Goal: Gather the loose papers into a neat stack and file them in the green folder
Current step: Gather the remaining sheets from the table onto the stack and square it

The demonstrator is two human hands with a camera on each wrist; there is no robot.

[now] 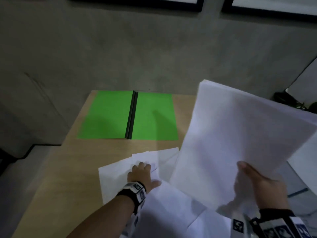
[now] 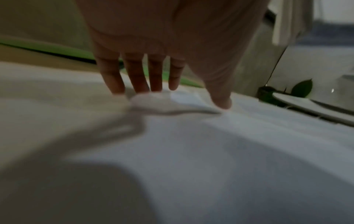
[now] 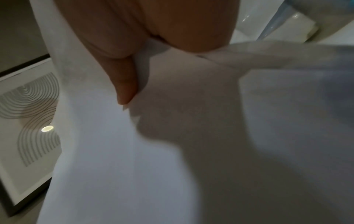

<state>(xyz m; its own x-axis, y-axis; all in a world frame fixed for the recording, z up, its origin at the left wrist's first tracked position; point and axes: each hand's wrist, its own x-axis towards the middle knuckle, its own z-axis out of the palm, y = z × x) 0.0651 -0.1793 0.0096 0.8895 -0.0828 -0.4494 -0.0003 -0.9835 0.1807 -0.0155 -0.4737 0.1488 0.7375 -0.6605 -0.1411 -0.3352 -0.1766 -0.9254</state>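
Observation:
The green folder point(image 1: 127, 115) lies open and flat at the far end of the wooden table point(image 1: 56, 170), its dark spine in the middle. My right hand point(image 1: 257, 179) grips a thick bundle of white papers point(image 1: 236, 134) raised above the table, thumb on top; the right wrist view shows the thumb pressed on that bundle of papers point(image 3: 118, 151). My left hand point(image 1: 140, 174) rests with straight fingers point(image 2: 138, 78) on loose white sheets point(image 1: 118, 170) spread on the table near me. The green folder's edge point(image 2: 57, 50) shows beyond those fingers.
A grey wall stands right behind the table. Framed pictures point(image 1: 137, 2) hang above. At the right are a white surface and a dark potted plant point(image 1: 291, 100). The table's left edge drops to the floor.

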